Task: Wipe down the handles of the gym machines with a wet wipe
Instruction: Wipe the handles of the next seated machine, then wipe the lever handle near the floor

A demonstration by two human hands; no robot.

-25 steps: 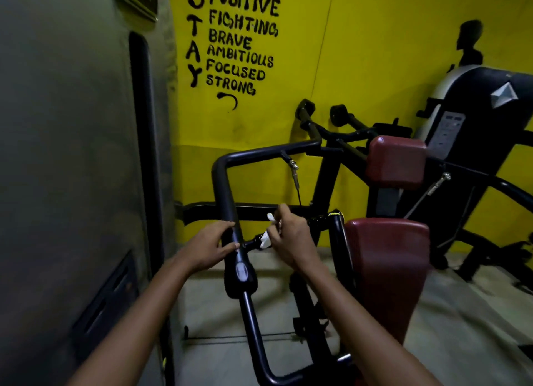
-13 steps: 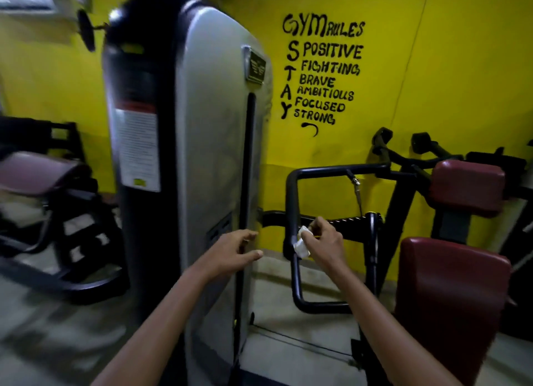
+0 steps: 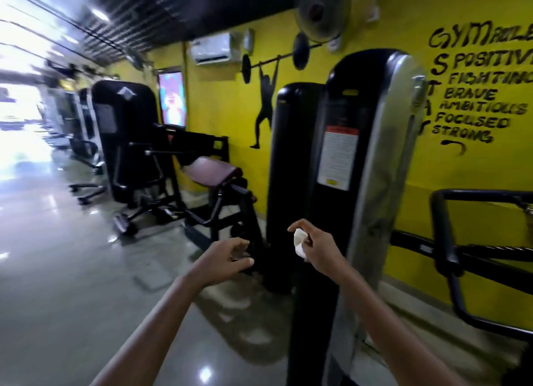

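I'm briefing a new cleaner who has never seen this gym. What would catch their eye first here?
The yellow wall with black painted gym rules at upper right and a weightlifter silhouette at centre. In front, a tall black-and-silver weight stack. Low centre, the right hand pinches a white wet wipe; the left hand holds nothing.

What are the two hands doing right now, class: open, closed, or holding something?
Left hand: open, fingers loosely curled, holding nothing.
Right hand: closed around a white wet wipe.
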